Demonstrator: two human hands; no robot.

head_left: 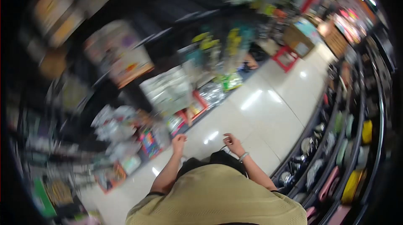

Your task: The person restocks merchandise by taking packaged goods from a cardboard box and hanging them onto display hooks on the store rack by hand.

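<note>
My left hand (179, 144) hangs in front of my body above the tiled floor, its fingers loosely bent and nothing visible in it. The low shelf edge with packaged goods is nearest to it. My right hand (233, 144) is held over the floor to the right, fingers slightly apart and no object in them. A bracelet (244, 155) circles my right wrist. Neither hand touches any goods. Closest to the left hand are a bright multicoloured pack (150, 142) and a red-edged box (198, 105), both blurred.
Dark shelving with bagged and boxed goods runs along the left. On the right, tiered racks (336, 141) hold many small items. A shiny tiled floor (268, 115) lies between them. Farther up stand a red stool (286, 58) and cardboard boxes (299, 40).
</note>
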